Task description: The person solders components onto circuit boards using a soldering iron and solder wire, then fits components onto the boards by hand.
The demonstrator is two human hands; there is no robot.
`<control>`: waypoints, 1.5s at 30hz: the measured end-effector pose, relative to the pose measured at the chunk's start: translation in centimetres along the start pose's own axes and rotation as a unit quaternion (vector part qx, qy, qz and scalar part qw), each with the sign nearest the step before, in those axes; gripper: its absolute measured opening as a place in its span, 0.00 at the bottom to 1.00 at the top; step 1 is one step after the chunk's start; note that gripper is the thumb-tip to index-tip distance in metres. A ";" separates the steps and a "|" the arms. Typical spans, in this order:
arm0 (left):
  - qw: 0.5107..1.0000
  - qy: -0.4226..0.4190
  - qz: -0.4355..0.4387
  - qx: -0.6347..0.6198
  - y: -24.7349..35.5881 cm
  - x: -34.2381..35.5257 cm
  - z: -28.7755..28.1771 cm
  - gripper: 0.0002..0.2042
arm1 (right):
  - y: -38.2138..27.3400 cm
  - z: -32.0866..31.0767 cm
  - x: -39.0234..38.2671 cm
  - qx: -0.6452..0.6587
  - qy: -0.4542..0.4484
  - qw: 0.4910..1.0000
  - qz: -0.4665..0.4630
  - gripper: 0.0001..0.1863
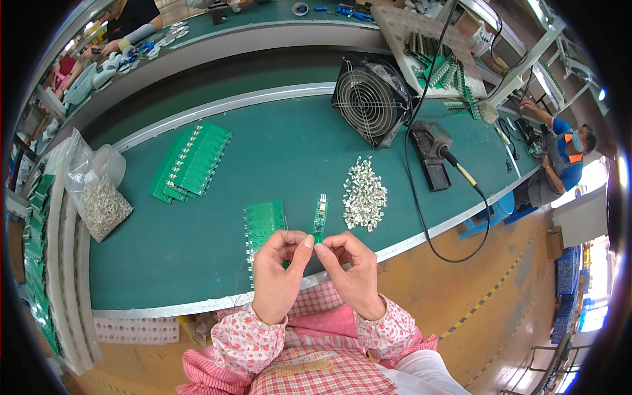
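A narrow green circuit board with small parts and a white connector at its far end stands out from my fingertips. Both hands meet at the board's near end. My right hand pinches that end between thumb and fingers. My left hand is closed too, its thumb and fingertips against the same end. Partly under my left hand lies a green panel of joined circuit boards. A thin wire runs by that panel. To the right is a heap of small white connectors.
Stacked green board panels lie at the left, near a clear bag of small parts. A black fan stands at the back; a soldering iron rests in its holder, its cable looping over the table's right edge. Co-workers sit beyond.
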State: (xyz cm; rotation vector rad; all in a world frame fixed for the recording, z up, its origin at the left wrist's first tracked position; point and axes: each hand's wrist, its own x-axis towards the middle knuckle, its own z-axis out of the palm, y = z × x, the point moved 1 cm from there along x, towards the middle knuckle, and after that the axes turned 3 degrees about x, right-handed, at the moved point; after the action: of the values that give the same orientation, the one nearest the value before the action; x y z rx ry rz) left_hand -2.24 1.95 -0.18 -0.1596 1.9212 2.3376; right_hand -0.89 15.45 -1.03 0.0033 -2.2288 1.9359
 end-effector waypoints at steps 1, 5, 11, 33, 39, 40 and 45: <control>1.000 0.000 0.000 -0.001 0.0 0.0 0.0 0.07 | 0.2 0.0 0.0 0.005 0.005 1.000 -0.001 0.05; 1.000 -0.007 0.018 0.015 -0.2 0.0 -0.1 0.06 | 0.5 0.1 -0.3 0.045 0.003 0.998 0.036 0.05; 0.997 -0.011 0.042 0.058 -0.2 0.2 -0.2 0.05 | 0.2 0.0 -0.2 0.107 -0.016 0.988 0.114 0.06; 0.992 -0.019 0.076 0.098 -0.4 -0.1 0.3 0.05 | 0.5 -0.7 -0.4 -0.003 0.013 1.000 -0.005 0.04; 0.992 -0.023 0.069 0.100 -0.6 -0.1 0.3 0.05 | -0.3 -0.6 -0.5 -0.046 0.021 0.998 -0.048 0.04; 0.992 -0.023 0.070 0.100 -0.6 -0.1 0.3 0.05 | -0.4 -0.6 -0.5 -0.055 0.027 0.997 -0.054 0.04; 0.991 -0.043 0.061 0.114 -0.3 -0.3 0.1 0.04 | -0.2 -0.6 -0.5 -0.076 0.032 0.993 -0.082 0.04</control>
State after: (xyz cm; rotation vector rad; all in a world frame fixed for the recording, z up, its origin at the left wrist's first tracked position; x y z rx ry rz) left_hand -1.95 2.14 -0.39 0.0807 2.1916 2.1319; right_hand -0.31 15.92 -0.83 0.0987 -2.2519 1.6570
